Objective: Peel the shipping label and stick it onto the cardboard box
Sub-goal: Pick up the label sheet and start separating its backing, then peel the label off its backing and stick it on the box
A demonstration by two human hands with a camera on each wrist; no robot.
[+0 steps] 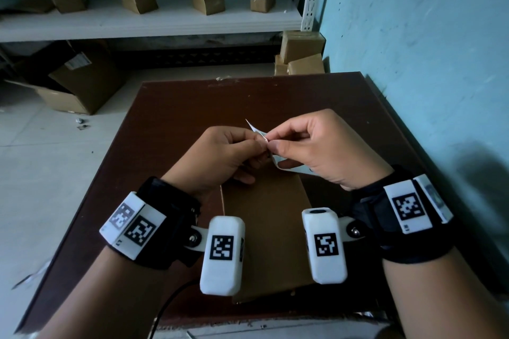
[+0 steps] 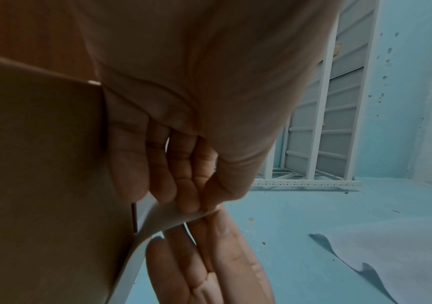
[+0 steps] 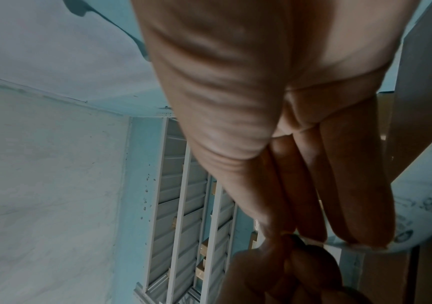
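A white shipping label curls between both hands above the dark brown table. My left hand pinches one corner of it with thumb and fingertips. My right hand pinches the same corner from the right, with the rest of the sheet running under its palm. A flat cardboard box lies on the table just below the hands. In the left wrist view the label bends under the fingertips beside the box. The right wrist view shows printed label paper behind the fingers.
A white shelf at the back carries several small cardboard boxes. An open carton lies on the tiled floor at the left. More boxes are stacked by the blue wall at the right.
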